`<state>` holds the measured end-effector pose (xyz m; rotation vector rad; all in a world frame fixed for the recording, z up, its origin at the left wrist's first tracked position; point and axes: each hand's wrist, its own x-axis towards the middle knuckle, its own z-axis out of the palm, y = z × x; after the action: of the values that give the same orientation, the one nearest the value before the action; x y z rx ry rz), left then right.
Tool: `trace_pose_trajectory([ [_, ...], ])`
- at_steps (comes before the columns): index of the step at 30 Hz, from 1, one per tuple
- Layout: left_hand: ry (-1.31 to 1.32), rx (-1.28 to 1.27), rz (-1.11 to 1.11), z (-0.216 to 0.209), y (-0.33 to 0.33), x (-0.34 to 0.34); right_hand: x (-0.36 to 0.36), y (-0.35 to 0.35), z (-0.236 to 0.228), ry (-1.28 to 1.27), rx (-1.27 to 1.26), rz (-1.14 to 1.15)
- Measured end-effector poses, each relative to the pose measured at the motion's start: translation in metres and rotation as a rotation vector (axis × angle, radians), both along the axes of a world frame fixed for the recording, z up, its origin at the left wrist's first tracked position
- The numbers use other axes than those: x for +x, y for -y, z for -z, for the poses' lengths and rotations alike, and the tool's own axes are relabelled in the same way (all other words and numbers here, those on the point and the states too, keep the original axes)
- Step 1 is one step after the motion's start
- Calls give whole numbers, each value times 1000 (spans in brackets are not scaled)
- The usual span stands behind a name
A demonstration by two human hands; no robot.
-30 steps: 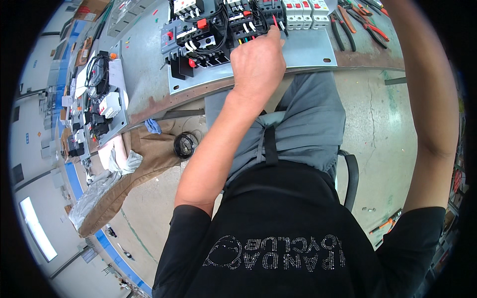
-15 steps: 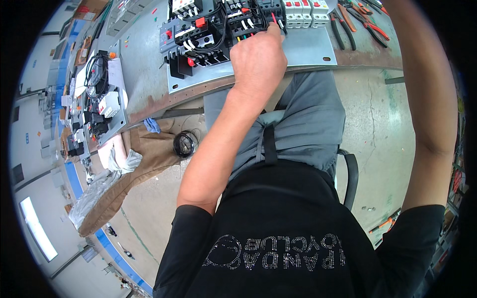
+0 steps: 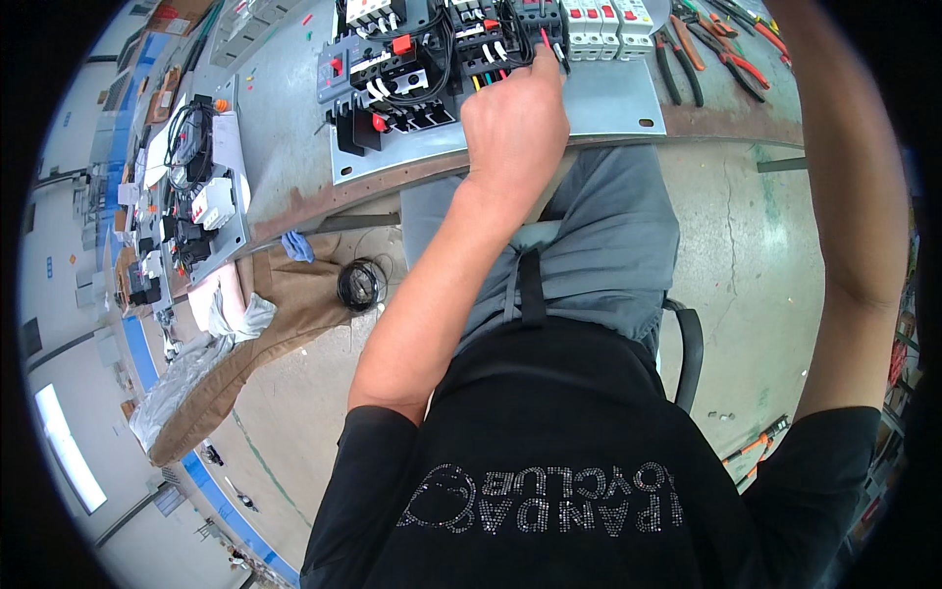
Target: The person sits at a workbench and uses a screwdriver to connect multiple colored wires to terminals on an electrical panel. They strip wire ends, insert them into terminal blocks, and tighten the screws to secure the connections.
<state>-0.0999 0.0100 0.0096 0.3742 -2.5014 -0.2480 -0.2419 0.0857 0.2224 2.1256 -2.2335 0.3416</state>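
Observation:
My left hand (image 3: 515,123) reaches over the front edge of a metal mounting plate (image 3: 613,108). Its fingers are closed in a pinch at a thin wire with a red end (image 3: 546,39), just below a dark terminal device (image 3: 539,14). Beside the fingertips, another wire end (image 3: 560,57) shows black and white. The palm and part of the grip are hidden by the back of the hand. My right forearm (image 3: 854,196) rises along the right side, and its hand lies beyond the upper edge of the picture.
White circuit breakers (image 3: 608,29) with red switches stand right of the hand. To the left is a dark switch unit (image 3: 339,69) with bundled black wires. Pliers (image 3: 681,64) lie on the bench at the right. Another wired plate (image 3: 235,231) sits at far left; a black wire coil (image 3: 361,285) hangs low.
The view has shifted slightly. My left hand keeps its pinch at the same place by the terminals, and the right arm stays raised with its hand out of the picture.

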Motion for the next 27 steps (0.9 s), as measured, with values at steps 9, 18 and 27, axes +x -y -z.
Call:
trace_pose_trajectory([
  [9,-7,-93,2,0,2,-2,-8,12,-1,34,33,68],
  [18,25,-60,11,-1,10,-10,-8,10,-5,15,67,97],
  [27,-12,-27,-19,2,7,-9,15,31,-29,89,270,431],
])
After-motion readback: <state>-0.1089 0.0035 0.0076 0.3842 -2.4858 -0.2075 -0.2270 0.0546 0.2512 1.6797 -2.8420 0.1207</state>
